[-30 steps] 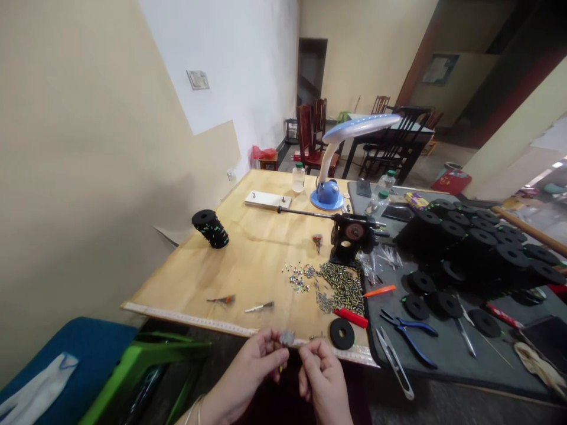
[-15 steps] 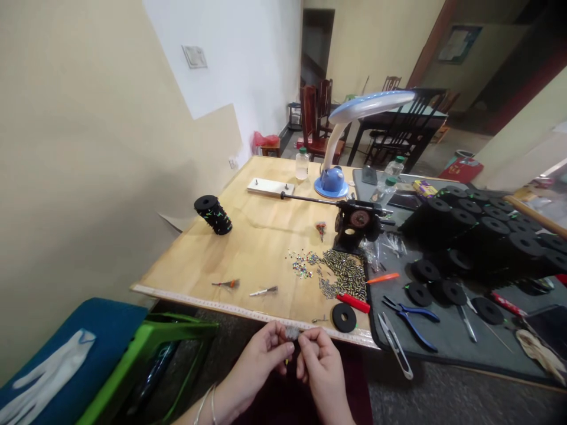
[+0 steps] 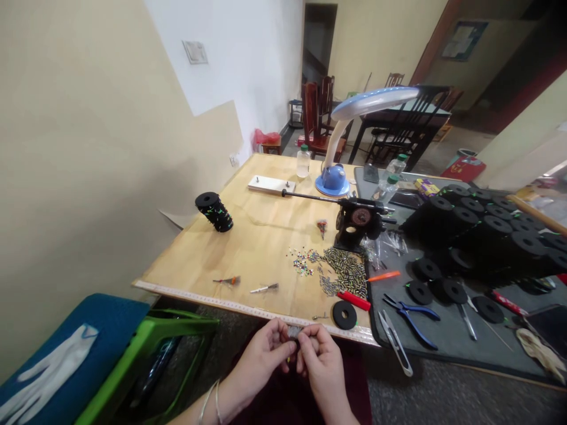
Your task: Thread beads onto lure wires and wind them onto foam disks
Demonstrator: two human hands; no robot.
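Observation:
My left hand [image 3: 271, 349] and my right hand [image 3: 319, 355] meet just off the table's front edge. Both are closed, fingertips pinching a small greyish piece [image 3: 293, 332] between them; its details are too small to make out, and a bit of yellow shows below it. To the right of my hands, a black foam ring [image 3: 344, 315] lies flat near the edge, with a small metal part [image 3: 319, 317] beside it. A white-handled bristly piece [image 3: 264, 288] and an orange-banded one [image 3: 227, 281] rest farther left on the wood.
Small metal pieces [image 3: 348, 271] and coloured beads [image 3: 303, 261] are heaped mid-table, by a red tool [image 3: 353, 300]. Behind stand a black winding device [image 3: 355, 221] and blue lamp [image 3: 332, 180]. Blue pliers [image 3: 411, 319], tweezers [image 3: 396, 344] and black foam rolls [image 3: 469, 224] occupy the grey mat.
My hands have drawn slightly closer together around the small piece. The camera view has shifted a little; the objects on the table look the same.

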